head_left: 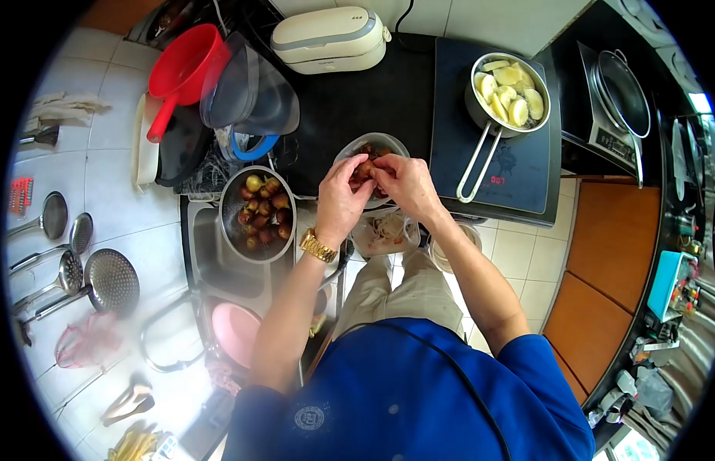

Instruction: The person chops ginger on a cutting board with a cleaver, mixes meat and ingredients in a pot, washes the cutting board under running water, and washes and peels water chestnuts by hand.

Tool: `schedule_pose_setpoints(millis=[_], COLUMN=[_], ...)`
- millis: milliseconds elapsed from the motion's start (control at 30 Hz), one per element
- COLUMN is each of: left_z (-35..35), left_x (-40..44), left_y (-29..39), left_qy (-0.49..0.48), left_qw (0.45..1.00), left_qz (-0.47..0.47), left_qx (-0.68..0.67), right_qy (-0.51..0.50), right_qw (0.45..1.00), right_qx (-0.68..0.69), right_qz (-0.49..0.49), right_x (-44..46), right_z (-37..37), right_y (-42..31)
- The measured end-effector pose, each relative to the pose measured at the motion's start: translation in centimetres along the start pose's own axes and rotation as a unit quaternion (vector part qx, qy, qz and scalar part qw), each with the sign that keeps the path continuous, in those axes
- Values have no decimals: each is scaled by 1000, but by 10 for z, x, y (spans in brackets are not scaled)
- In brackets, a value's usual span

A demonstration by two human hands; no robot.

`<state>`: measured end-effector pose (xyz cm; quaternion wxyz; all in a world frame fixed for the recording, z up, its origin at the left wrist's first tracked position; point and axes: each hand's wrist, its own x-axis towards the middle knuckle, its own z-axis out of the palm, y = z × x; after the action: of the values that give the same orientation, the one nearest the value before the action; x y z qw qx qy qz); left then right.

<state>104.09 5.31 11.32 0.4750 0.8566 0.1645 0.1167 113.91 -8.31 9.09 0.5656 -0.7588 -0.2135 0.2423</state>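
My left hand [344, 192], with a gold watch on its wrist, and my right hand [407, 184] meet over a pale bowl [396, 141] at the counter's front edge. Between the fingertips of both hands is a small reddish-brown item [363, 172], partly covered by the fingers. More brown pieces lie in the bowl below. To the left, a steel bowl [225, 223] over the sink holds several round brown items [262, 211], some with pale tops. Beneath my hands a clear container [382, 237] holds thin peelings.
A pot [477, 107] of pale yellow slices sits on the induction cooktop [450, 92], its handle pointing toward me. A cream appliance [327, 44] stands at the back. A red dipper [184, 65] and a clear jug [254, 88] are at the left. A pink basin [236, 334] lies near the sink.
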Motion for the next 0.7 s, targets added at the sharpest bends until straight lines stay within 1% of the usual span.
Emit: schedule_pose_setpoints(millis=[67, 167, 367, 500, 567, 600, 633, 667, 700], left_z=[3, 6, 9, 8, 9, 8, 7, 6, 6], left_x=[0, -1, -3, -7, -9, -10, -10, -10, -10], left_y=[0, 3, 6, 9, 2, -4, -10, -11, -11], left_qy=[23, 40, 67, 67, 68, 69, 51, 33, 33], left_qw=[999, 998, 997, 997, 997, 997, 995, 986, 986], left_qz=[20, 23, 20, 21, 16, 16, -22, -60, -60], left_qx=[25, 44, 33, 29, -26, -26, -88, -150, -150], right_qy=[7, 20, 49, 66, 60, 54, 54, 43, 32], right_qw=[1000, 999, 998, 996, 998, 998, 998, 998, 995], right_qx=[-12, -33, -48, -49, -30, -11, -12, 23, 58], right_qz=[-7, -16, -15, -17, -2, 14, 13, 44, 74], right_x=[0, -1, -2, -4, -5, -5, -4, -3, -3], right_z=[0, 3, 9, 11, 9, 8, 8, 8, 8], right_y=[0, 0, -4, -9, -12, -13, -11, -9, -7])
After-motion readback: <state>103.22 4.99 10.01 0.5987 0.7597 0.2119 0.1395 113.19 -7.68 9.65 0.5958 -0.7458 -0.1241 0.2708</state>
